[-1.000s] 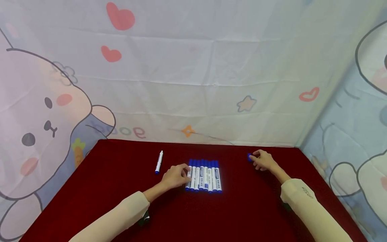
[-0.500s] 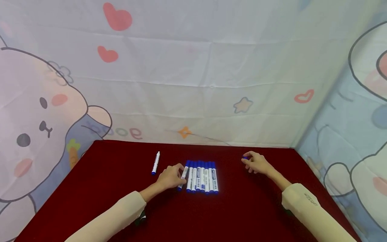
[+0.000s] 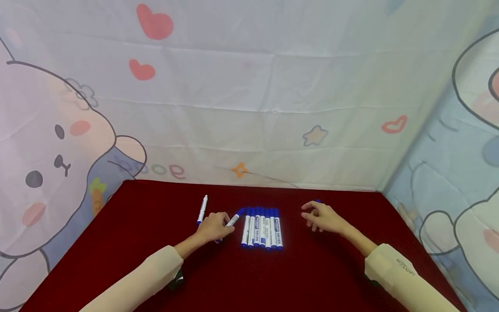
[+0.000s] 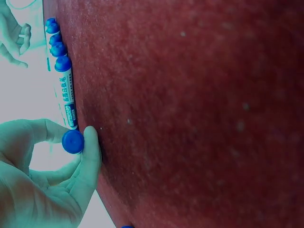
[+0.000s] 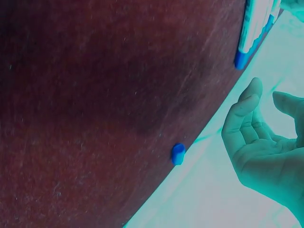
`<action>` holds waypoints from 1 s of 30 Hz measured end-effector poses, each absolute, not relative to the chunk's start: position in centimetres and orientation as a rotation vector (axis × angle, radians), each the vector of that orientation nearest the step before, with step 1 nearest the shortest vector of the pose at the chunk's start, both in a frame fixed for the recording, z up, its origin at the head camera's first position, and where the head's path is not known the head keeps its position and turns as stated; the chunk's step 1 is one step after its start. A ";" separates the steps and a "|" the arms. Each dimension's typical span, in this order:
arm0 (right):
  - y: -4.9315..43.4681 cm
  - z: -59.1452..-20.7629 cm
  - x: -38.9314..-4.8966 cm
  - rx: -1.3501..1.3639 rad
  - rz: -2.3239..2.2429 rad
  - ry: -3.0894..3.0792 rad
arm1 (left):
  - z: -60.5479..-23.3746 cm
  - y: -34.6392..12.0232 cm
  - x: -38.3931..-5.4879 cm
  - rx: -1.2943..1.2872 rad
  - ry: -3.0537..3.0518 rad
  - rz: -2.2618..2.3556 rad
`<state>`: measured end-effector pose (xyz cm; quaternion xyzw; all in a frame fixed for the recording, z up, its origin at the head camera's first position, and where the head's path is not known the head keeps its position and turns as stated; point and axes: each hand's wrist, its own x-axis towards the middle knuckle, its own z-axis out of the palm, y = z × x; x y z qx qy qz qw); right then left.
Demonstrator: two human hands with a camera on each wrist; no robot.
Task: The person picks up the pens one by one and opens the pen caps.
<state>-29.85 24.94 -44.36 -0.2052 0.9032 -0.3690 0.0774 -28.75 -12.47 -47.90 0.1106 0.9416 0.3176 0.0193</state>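
Note:
My left hand pinches a white whiteboard marker with a blue cap between thumb and fingers. It slants, cap end up and to the right; in the left wrist view its round blue end faces the camera. Beside it, several capped markers lie side by side in a row. Left of that hand is a marker without a cap, white tip pointing away. My right hand hovers right of the row, fingers loosely bent, holding nothing. A loose blue cap lies on the cloth behind it, mostly hidden in the head view.
A dark red cloth covers the table. Behind its far edge hangs a pale curtain printed with hearts and cartoon animals, and another printed sheet closes the right side.
My left hand has drawn the leftmost marker out of the row to the left and tilted it. My right hand has let go of the blue cap and moved left, toward the row.

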 end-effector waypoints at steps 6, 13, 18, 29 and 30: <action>24.2 -44.7 -29.3 -0.658 -1.100 2.666 | -47.7 -13.2 -28.5 0.336 2.834 1.116; 23.3 -44.5 -28.7 -0.693 -1.104 2.622 | -47.2 -13.8 -28.4 0.456 2.828 1.128; 22.9 -44.4 -28.4 -0.715 -1.103 2.594 | -46.8 -13.8 -28.5 0.641 2.749 1.233; 20.9 -44.6 -27.6 -0.739 -1.142 2.485 | -45.8 -12.7 -27.8 0.956 2.644 1.167; 20.6 -44.6 -27.5 -0.738 -1.149 2.469 | -45.7 -12.5 -27.8 0.976 2.648 1.152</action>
